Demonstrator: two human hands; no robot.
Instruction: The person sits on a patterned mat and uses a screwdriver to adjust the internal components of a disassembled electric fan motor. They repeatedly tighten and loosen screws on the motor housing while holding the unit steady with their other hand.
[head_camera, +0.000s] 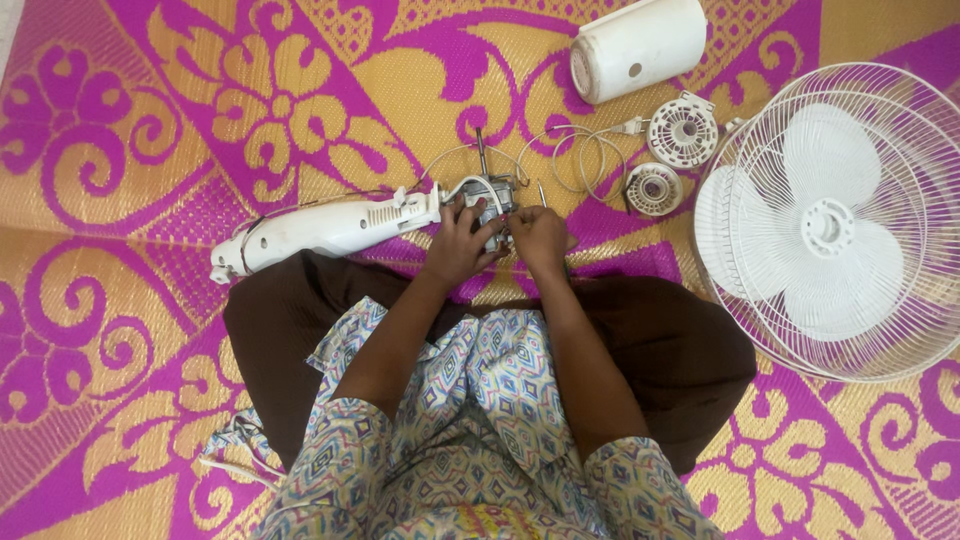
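A: What is being handled at the middle of the mat?

B: A bare fan motor (488, 198), with its shaft pointing away from the person, is being gripped by both hands. It is lying on the patterned mat (150, 120), still joined to the white neck housing (330, 228) that stretches off to the left.

A: How are the fingers being set?

B: The left hand (455, 245) is being wrapped over the near side of the motor, fingers curled and clamped on its body. The right hand (538, 238) is being pressed against the motor's right edge with fingers drawn together; whether something small is being pinched there cannot be told.

A: How is this step judged to be done well?

B: The motor is best being held steady by 1 hand while the finer work is being done by the other. The thin wires (575, 150) looping out behind should not be pulled tight.

A: What is being kept nearby?

B: 2 round white plastic parts (668, 155) are lying just beside the wire loops, a white motor cover (640, 45) is resting farther off, and the fan guard with its blades (835, 225) is lying well apart on the right.
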